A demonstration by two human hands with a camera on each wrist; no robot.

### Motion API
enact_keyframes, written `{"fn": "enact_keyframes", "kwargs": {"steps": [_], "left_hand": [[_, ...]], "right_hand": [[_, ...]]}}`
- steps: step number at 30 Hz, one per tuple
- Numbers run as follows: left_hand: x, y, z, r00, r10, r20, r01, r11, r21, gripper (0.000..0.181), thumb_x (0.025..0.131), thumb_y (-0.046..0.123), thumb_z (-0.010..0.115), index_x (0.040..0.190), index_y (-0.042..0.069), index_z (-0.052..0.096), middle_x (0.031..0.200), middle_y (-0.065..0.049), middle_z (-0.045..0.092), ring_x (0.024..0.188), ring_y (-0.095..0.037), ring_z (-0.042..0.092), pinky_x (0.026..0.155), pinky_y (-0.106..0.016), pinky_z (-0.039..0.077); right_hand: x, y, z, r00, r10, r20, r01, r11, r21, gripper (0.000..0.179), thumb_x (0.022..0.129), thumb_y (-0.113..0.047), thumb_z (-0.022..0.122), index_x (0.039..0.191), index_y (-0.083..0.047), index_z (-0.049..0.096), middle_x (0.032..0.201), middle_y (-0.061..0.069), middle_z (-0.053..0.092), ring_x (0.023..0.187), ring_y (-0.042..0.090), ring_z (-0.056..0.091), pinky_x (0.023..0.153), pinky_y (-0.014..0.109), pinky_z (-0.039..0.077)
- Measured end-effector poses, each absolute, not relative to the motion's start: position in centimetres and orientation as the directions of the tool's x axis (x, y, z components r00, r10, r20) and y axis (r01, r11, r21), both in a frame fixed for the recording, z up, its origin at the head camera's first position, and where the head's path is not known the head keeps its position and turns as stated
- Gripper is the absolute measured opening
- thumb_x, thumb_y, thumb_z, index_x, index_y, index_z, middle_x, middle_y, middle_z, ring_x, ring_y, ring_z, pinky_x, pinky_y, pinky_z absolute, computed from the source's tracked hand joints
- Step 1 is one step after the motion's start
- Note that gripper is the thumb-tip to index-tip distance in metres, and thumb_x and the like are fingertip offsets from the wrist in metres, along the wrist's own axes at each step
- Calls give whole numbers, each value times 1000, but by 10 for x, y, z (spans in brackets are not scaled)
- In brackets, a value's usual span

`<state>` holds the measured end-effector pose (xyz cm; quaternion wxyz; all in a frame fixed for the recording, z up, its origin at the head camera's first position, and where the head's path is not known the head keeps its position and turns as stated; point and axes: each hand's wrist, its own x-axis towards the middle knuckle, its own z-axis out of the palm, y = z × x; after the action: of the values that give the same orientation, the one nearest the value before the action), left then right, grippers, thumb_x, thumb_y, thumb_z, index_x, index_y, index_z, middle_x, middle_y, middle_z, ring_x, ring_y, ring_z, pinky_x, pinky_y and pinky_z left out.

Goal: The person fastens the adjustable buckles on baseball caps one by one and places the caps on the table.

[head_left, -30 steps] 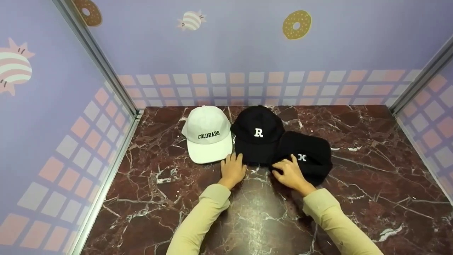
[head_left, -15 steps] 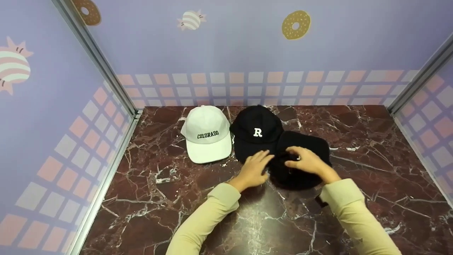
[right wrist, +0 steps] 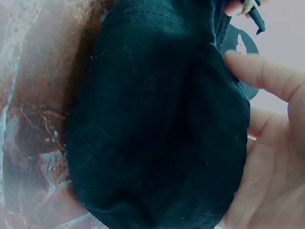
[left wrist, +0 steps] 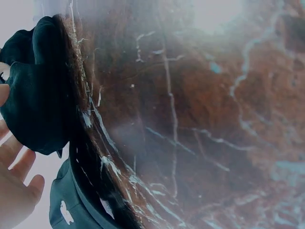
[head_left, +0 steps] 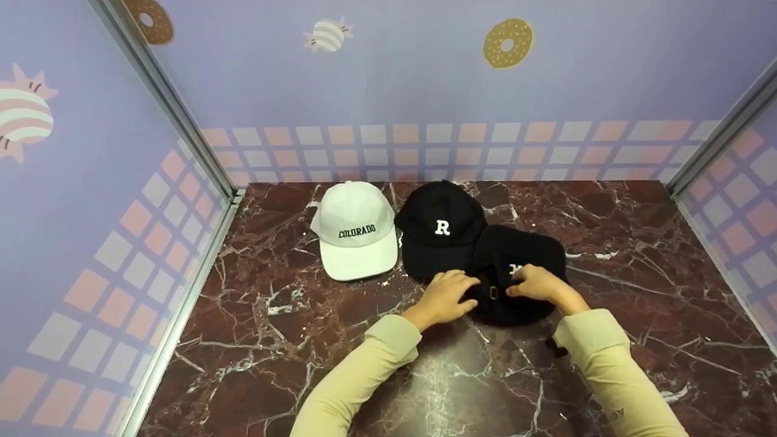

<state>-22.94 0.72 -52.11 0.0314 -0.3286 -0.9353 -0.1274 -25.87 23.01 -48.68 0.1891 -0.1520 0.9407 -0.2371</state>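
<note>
Headgear on a marbled table [head_left: 261, 370]: a crumpled black cap [head_left: 499, 261] lies right of centre, partly overlapping the right side of a black cap lettered R [head_left: 442, 203]. Farther left sits a white cap lettered COLORADO [head_left: 358, 209].

The right hand [head_left: 541, 284] appears to grasp the crumpled cap at its right side; in that wrist's view, part of the hand passes behind the cloth and one fingertip meets its edge. The left hand [head_left: 446, 297] has its fingers at the cap's left side, near a small buckle [head_left: 493, 294]; whether they pinch the cloth or only touch it, I cannot tell.

The cap looks light and soft, with matt fabric unlikely to slip or break. Its sunken crown [head_left: 522, 314] would probably fold under pressure. The flatter far part, seemingly the brim [head_left: 539, 244], looks stiffer and is likely the steadier place to hold.

That brim points away from the person, toward the back wall [head_left: 388, 85] and slightly right. The long axis seems to follow it, from near crown to far brim, opposite to the other two caps, whose brims face the person.
</note>
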Motion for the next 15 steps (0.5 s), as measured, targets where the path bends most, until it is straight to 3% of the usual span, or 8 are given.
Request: {"fn": "enact_keyframes", "kwargs": {"steps": [6,15], "left_hand": [[-229,4,-525,-799,576,171,601,770,213,28,86,30,51,112,21,57,114,4,58,113,-17,47,92,-34,36],[-232,-1,-525,-845,497,196,534,777,332,21,89,18,45,106,14,56,109,1,62,109,-16,50,91,-35,37]], "right_hand": [[-257,233,-482,-871,-409,-270,-213,812,-543,48,82,-19,57,115,15,49,115,33,50,110,46,44,91,52,36],[-255,247,-475,-861,-446,-246,-194,734,-651,48,89,-22,49,117,16,43,116,33,47,110,43,43,92,50,36]]}}
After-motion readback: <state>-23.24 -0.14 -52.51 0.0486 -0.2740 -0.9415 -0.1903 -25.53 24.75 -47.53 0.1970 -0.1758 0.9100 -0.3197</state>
